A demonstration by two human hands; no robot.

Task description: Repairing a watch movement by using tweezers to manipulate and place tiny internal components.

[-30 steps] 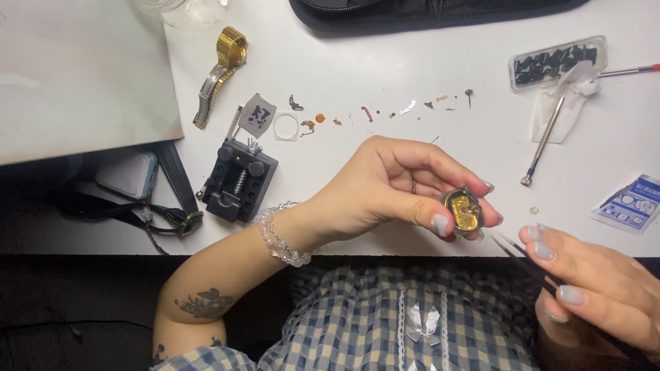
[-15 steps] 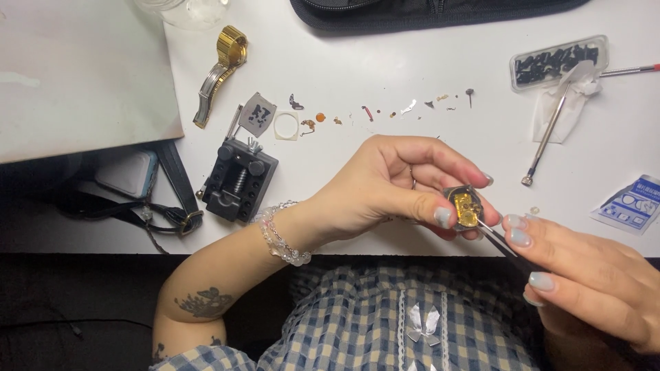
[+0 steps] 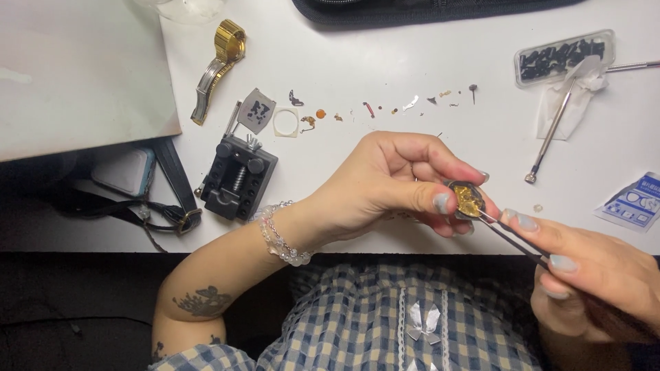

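Pinching the watch movement [image 3: 469,200] above the bench [image 3: 426,55] edge in my left hand [image 3: 392,182], right hand [image 3: 591,271] closed on tweezers [image 3: 512,237] touching it, I judge a slip could scratch or drop it.

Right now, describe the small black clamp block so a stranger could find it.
On the white table, look left of the left hand. The black clamp block sits at the near edge: the only boxy thing, with a central spring.
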